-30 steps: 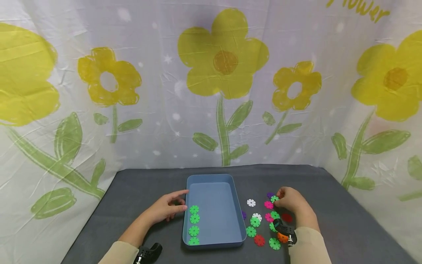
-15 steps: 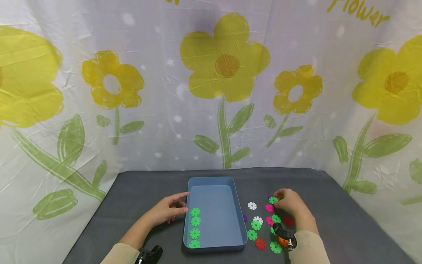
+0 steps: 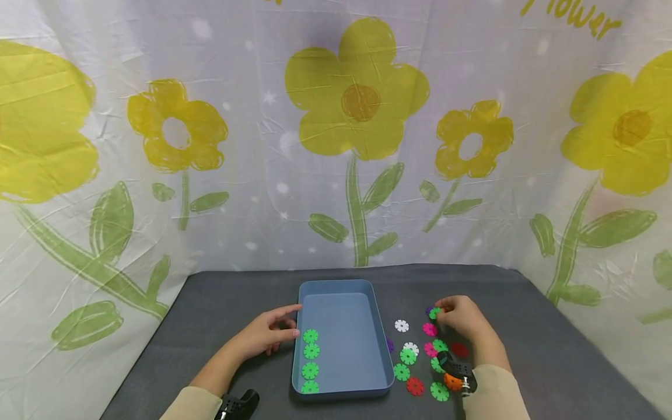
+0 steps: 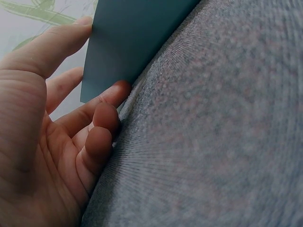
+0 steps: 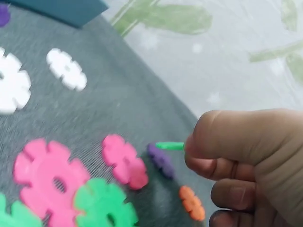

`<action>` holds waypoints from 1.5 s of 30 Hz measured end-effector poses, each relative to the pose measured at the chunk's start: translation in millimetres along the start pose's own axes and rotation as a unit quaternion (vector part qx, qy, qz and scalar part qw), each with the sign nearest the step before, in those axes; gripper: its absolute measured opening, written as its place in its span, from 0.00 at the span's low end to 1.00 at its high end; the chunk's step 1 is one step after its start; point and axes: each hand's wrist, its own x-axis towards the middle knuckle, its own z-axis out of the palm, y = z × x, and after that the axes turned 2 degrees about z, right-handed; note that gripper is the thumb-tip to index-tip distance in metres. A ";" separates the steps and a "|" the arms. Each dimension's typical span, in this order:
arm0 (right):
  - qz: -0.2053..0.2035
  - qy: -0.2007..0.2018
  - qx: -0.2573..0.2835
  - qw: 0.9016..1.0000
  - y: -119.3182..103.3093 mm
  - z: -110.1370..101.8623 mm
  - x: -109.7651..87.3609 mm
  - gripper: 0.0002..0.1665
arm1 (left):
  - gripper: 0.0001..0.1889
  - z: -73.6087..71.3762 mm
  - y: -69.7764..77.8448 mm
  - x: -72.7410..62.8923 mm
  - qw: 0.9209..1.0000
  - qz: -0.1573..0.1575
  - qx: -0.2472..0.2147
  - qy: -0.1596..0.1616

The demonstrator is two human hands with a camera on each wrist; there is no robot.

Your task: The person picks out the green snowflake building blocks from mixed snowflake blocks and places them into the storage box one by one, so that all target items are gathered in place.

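Observation:
My right hand [image 3: 464, 318] pinches a green notched plastic disc [image 5: 169, 145] between thumb and fingers, seen edge-on in the right wrist view. Right beside that disc lies a purple disc [image 5: 161, 161], with a pink disc [image 5: 124, 161] to its left and an orange one [image 5: 191, 203] below the fingers. At the blue tray [image 3: 336, 284], my left hand [image 3: 262, 332] rests its thumb and index fingertip on the left side; in the left wrist view its other fingers curl loosely near the cloth. Several green discs [image 3: 311, 350] form a column along the tray's left side.
Loose discs lie right of the tray: white [image 3: 401, 326], red [image 3: 415, 386], green [image 3: 439, 391], pink and orange ones, some overlapping. Dark grey cloth [image 3: 236, 286] covers the table. A flower-printed curtain [image 3: 252, 175] hangs behind its far edge.
The right hand lifts the green disc slightly and turns it, so less of its face shows in the head view and the purple disc appears beside it. The left hand stays at the tray.

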 end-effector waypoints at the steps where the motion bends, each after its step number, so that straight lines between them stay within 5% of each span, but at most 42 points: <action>1: 0.000 0.002 0.009 1.000 -1.5 -0.9 0.1 0.17 | 0.35 0.1 0.0 -0.2 1.000 0.000 0.000 0.000; 12: -0.004 0.015 0.066 0.998 -42.7 -18.5 -4.1 0.21 | 0.35 -0.1 0.5 -0.5 1.000 -0.003 0.008 0.010; 21: -0.024 0.054 0.103 0.993 -85.1 -11.3 -0.9 0.25 | 0.36 -0.9 0.0 -1.7 1.000 -0.007 0.012 0.014; 27: -0.014 0.050 0.171 0.984 -123.4 4.1 -4.8 0.23 | 0.36 -1.9 0.9 -1.4 1.000 -0.009 0.012 0.014; 33: -0.048 0.032 0.195 0.979 -153.6 28.7 -8.7 0.21 | 0.36 -3.0 4.0 -1.2 1.000 -0.008 0.016 0.014; 45: -0.059 0.014 0.230 0.971 -177.5 70.0 -10.8 0.18 | 0.35 0.8 2.6 -0.5 1.000 -0.008 0.009 0.010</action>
